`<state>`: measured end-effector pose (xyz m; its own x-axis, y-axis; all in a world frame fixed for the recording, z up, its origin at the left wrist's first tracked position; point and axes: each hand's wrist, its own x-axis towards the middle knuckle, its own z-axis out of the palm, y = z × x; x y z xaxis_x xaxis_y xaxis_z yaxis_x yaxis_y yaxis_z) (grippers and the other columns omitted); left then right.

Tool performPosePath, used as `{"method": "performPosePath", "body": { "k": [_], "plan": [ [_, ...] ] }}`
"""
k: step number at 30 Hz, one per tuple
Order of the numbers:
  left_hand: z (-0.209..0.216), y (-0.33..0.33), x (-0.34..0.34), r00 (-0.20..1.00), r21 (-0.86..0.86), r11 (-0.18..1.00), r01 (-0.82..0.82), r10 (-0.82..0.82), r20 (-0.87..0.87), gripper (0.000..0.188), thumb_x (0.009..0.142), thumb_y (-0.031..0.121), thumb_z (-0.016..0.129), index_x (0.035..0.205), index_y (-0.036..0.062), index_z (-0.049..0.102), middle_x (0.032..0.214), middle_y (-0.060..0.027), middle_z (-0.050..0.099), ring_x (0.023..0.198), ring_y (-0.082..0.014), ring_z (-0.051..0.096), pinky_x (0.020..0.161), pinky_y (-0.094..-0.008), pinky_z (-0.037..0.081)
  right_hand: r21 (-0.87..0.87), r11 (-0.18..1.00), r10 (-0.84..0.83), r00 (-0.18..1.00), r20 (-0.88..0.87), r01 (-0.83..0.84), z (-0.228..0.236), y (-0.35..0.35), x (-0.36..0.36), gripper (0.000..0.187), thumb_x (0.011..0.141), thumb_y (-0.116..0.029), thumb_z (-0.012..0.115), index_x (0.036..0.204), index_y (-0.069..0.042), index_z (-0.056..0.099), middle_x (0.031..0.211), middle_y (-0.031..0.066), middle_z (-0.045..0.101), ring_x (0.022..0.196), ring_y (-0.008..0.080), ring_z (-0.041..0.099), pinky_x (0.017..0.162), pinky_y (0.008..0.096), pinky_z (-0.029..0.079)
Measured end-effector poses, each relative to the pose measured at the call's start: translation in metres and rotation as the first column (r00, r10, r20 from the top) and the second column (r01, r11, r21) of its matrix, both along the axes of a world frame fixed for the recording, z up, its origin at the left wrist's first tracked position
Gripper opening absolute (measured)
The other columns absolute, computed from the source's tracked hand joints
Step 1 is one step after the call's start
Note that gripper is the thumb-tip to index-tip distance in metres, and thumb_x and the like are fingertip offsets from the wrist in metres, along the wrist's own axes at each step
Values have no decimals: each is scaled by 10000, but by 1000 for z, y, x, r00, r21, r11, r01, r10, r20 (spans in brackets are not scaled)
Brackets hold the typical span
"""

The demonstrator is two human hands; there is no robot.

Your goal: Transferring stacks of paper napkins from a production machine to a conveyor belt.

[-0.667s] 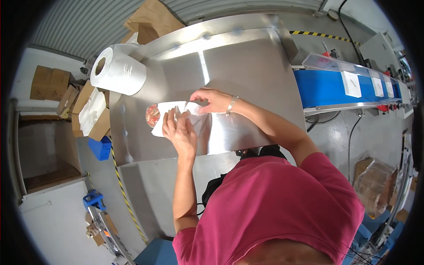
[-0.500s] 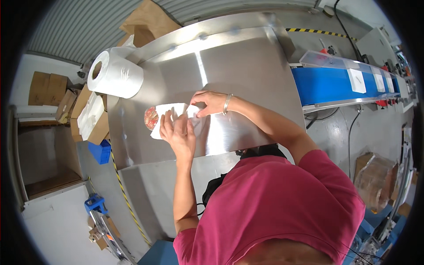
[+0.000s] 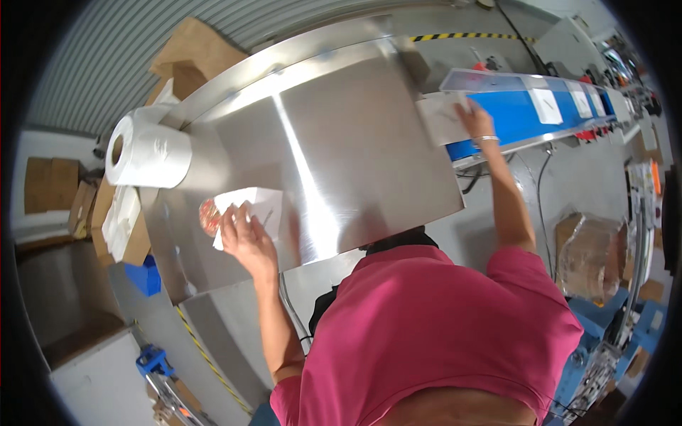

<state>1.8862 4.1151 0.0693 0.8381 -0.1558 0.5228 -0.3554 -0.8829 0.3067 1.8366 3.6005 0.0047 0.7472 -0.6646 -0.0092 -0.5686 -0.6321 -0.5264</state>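
Near the left part of the steel table, my left hand (image 3: 247,241) lies with fingers spread over flat white paper pieces (image 3: 268,207). A round red-and-white patterned thing (image 3: 209,216) sticks out to the left of those fingers, partly hidden by the paper. At the right end of the table, my right hand (image 3: 479,119) has its fingers on a flat white square packet (image 3: 439,121). That packet spans the table's edge and the near end of the blue conveyor belt (image 3: 501,113).
More white packets (image 3: 545,106) ride further along the belt behind a clear guard (image 3: 490,82). A large white roll (image 3: 153,153) stands at the table's left end. Below it, a cardboard box (image 3: 131,227) holds white material. A raised metal rim (image 3: 284,62) borders the table's far side.
My right hand has left the white paper beside my left hand and reached right to the belt, with a white packet now under its fingers. My left hand stays on the paper.
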Motion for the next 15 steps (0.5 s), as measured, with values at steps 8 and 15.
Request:
{"method": "performPosePath", "body": {
  "k": [8, 15],
  "plan": [
    [10, -11, -1, 999, -50, 999, -16, 13, -45, 335, 760, 1, 632, 1076, 112, 646, 1241, -137, 528, 1213, -350, 431, 1018, -488, 289, -235, 899, 432, 840, 330, -370, 7, 88, 37, 320, 810, -190, 643, 1095, -49, 610, 1159, 166, 594, 1045, 353, 566, 915, 415, 451],
    [14, -12, -2, 997, -13, 999, 31, -32, -64, 289, 747, -1, 633, 1001, 131, 664, 1311, -158, 471, 1284, -400, 351, 1037, -524, 258, 423, 179, 777, 391, 493, -888, 47, 284, 98, 445, 776, -132, 708, 1192, -93, 554, 1182, 91, 550, 1036, 218, 557, 877, 344, 487]
  ]
}}
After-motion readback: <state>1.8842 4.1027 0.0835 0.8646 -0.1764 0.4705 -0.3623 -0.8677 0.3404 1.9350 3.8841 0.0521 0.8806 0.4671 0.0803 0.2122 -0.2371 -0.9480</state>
